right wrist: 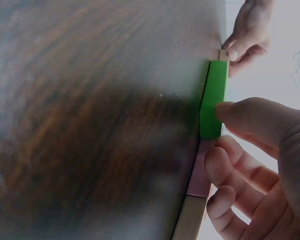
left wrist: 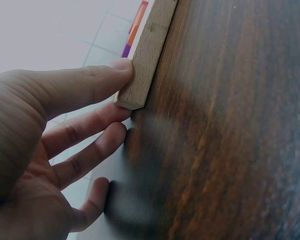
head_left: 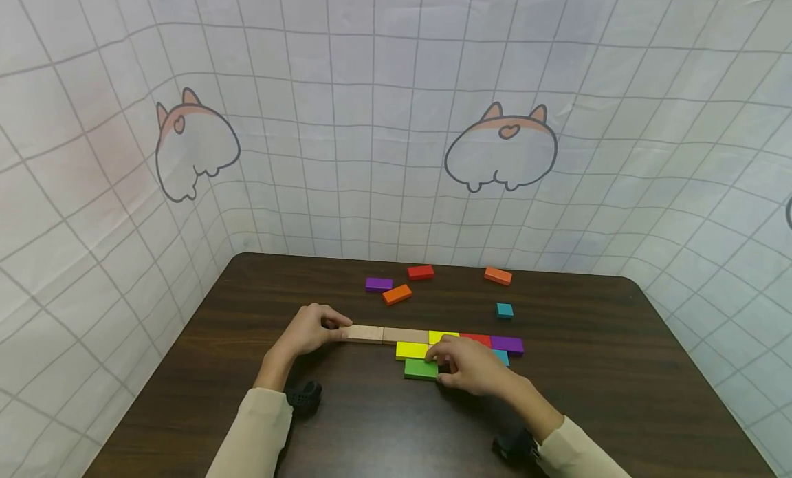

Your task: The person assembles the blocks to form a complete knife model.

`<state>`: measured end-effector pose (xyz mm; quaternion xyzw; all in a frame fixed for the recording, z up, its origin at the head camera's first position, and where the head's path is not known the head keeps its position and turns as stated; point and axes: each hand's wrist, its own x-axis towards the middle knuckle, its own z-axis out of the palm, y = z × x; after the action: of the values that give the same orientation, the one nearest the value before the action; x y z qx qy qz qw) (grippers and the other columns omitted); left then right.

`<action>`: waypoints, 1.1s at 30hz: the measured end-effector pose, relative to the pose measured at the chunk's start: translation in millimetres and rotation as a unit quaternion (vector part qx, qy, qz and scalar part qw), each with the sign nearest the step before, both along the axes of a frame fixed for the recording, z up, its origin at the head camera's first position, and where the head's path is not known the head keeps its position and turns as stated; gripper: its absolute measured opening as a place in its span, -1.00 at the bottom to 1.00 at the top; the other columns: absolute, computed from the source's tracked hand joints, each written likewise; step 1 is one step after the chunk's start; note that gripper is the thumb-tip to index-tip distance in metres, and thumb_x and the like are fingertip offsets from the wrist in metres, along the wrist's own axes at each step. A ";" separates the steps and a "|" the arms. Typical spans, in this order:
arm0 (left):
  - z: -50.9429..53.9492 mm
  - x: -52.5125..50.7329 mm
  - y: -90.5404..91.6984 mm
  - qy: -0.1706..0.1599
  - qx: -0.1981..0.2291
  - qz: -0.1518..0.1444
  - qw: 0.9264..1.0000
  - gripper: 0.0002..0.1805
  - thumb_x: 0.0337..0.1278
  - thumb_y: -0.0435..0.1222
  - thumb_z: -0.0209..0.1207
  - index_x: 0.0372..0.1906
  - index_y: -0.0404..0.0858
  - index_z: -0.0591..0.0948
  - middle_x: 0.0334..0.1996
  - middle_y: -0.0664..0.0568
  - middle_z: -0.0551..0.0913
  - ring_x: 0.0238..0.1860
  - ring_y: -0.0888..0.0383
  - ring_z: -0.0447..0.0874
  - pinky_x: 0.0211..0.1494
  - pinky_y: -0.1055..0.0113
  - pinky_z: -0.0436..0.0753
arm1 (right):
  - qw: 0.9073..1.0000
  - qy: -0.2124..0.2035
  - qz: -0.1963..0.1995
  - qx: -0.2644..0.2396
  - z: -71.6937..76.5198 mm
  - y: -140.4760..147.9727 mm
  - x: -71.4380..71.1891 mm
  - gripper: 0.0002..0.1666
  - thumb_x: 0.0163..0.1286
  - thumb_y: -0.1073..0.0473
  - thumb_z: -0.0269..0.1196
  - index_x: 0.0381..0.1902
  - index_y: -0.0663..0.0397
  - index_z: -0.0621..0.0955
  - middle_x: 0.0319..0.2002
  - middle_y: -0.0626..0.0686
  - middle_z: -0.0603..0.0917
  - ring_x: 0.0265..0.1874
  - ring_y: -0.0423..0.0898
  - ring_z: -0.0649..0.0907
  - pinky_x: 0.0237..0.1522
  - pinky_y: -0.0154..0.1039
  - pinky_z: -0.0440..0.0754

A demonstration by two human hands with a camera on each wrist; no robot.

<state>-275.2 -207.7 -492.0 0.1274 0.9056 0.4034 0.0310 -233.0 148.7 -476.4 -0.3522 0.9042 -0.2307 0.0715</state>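
A row of blocks lies on the table: two plain wooden blocks [head_left: 365,334], then yellow [head_left: 443,336], red [head_left: 475,339] and purple [head_left: 509,345] ones. My left hand [head_left: 311,329] pinches the left end of the outermost wooden block, its thumb against the side in the left wrist view. In front lies a second row with a yellow block [head_left: 410,351] and a blue block [head_left: 501,357]; my right hand [head_left: 473,365] hides its middle. A green block [head_left: 421,369] sits nearest me, the right thumb and index finger pinching its right end. Beside it, a pinkish block [right wrist: 200,172] shows in the right wrist view.
Behind the rows lie loose blocks: purple [head_left: 379,284], red [head_left: 421,272], two orange [head_left: 397,295], and a small teal one [head_left: 504,311]. A white gridded curtain [head_left: 383,155] hangs around the dark wooden table [head_left: 594,368].
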 end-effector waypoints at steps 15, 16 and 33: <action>-0.1 0.1 0.6 0.000 -0.001 0.005 1.000 -0.82 0.09 -0.32 0.51 -0.17 -0.07 0.86 -0.29 0.17 0.70 -0.29 0.14 0.55 -0.22 0.21 0.58 | 1.000 -0.013 0.005 -0.018 -3.9 -11.5 -3.0 -0.75 0.34 0.22 0.43 -0.03 -0.03 0.73 -0.42 -0.28 0.57 -0.47 -0.29 0.52 -0.38 -0.31 0.54; -0.1 0.2 0.7 -0.001 -0.001 0.005 1.000 -0.82 0.09 -0.32 0.51 -0.17 -0.07 0.86 -0.29 0.16 0.70 -0.29 0.14 0.55 -0.22 0.21 0.57 | 1.000 -0.012 0.005 -0.017 -3.9 -12.3 -3.2 -0.76 0.34 0.22 0.43 -0.03 -0.03 0.73 -0.42 -0.28 0.57 -0.48 -0.29 0.52 -0.38 -0.30 0.54; -0.4 0.5 1.2 -0.002 0.001 0.008 1.000 -0.82 0.09 -0.33 0.50 -0.18 -0.08 0.86 -0.30 0.16 0.70 -0.29 0.14 0.55 -0.23 0.21 0.58 | 0.998 -0.033 0.020 -0.042 0.1 -11.6 -8.2 -0.77 0.36 0.25 0.41 -0.04 0.02 0.72 -0.41 -0.24 0.61 -0.46 -0.28 0.56 -0.35 -0.31 0.59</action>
<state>-274.8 -206.5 -492.4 0.1198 0.9062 0.4044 0.0294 -241.2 137.1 -476.3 -0.3647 0.8840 -0.2781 0.0909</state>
